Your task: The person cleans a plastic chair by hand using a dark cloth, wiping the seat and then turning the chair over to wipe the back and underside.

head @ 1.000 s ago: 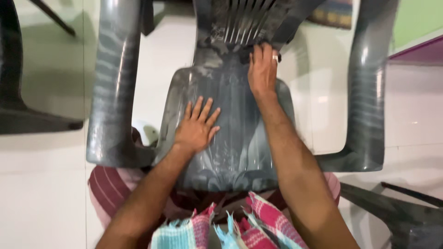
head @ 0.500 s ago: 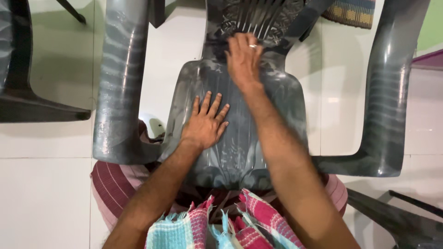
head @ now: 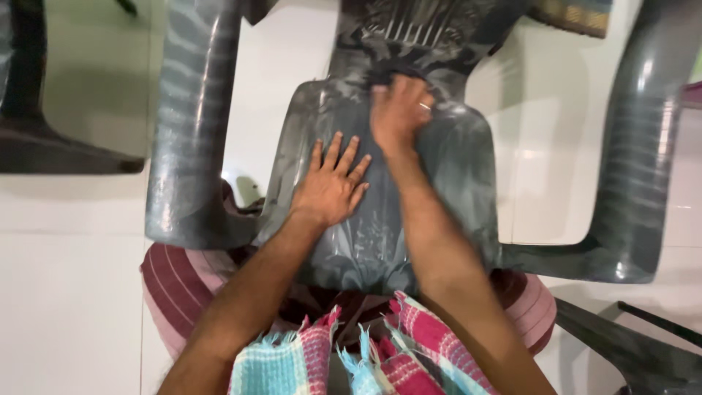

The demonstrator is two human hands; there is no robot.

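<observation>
A dark grey plastic chair stands before me on the white floor, its seat (head: 450,168) in the middle of the head view. My left hand (head: 333,186) lies flat on the seat with its fingers spread, holding nothing. My right hand (head: 401,110), with a ring on one finger, presses on the rear of the seat just below the slatted backrest (head: 424,29). Its fingers are curled in, and I cannot make out anything inside them. A pink and turquoise checked cloth (head: 413,351) hangs below my arms at the bottom edge.
The chair's two armrests run up the view, one on the left (head: 194,124) and one on the right (head: 636,146). Another dark chair (head: 36,146) stands at far left, and a dark chair part (head: 636,355) lies at bottom right. White floor tiles (head: 66,292) surround them.
My right hand slid from the seat's rear up onto the backrest base, then back down, and its fingers have curled in. My left hand has stayed flat on the seat.
</observation>
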